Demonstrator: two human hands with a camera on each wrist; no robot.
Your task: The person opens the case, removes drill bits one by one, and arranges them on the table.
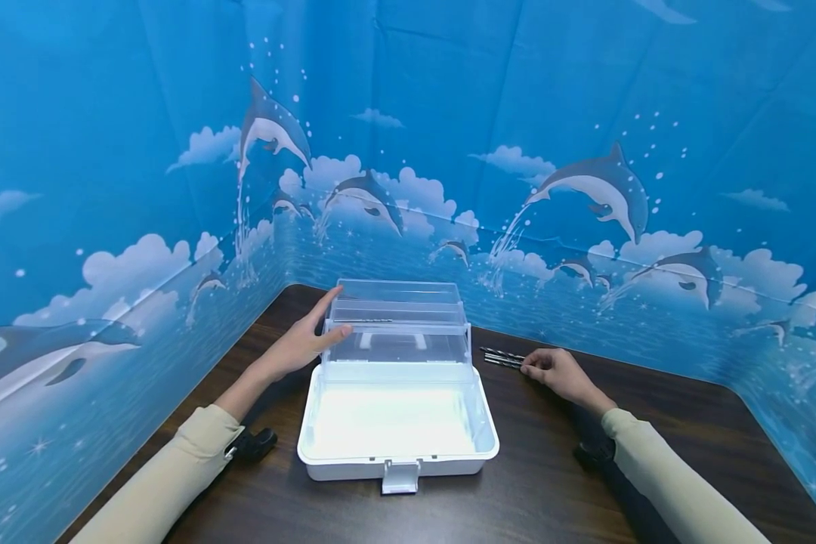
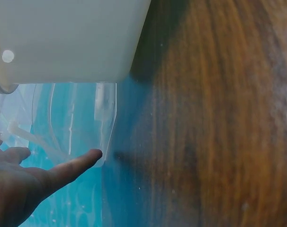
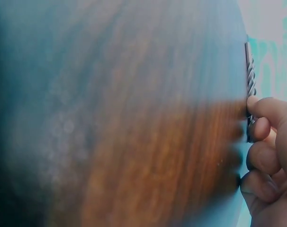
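Observation:
A white storage box (image 1: 400, 467) stands on the table, its clear lid and tiers raised at the back. With fingers spread and fairly straight, my left hand (image 1: 301, 344) rests at the left edge of the clear upper tray (image 1: 408, 311). The left wrist view shows its thumb (image 2: 77, 169) extended beside the clear plastic. One thin drill bit (image 1: 372, 320) lies in that tray. To the right of the box, my right hand (image 1: 559, 372) pinches a spiral drill bit (image 3: 251, 75) between thumb and fingers, low at the table. Several drill bits (image 1: 499, 355) lie together there.
The dark wooden table (image 1: 530, 483) carries the box near its middle. A blue dolphin-print curtain (image 1: 408, 91) encloses the table's back and sides. The box's front latch (image 1: 400, 477) hangs down over the front wall.

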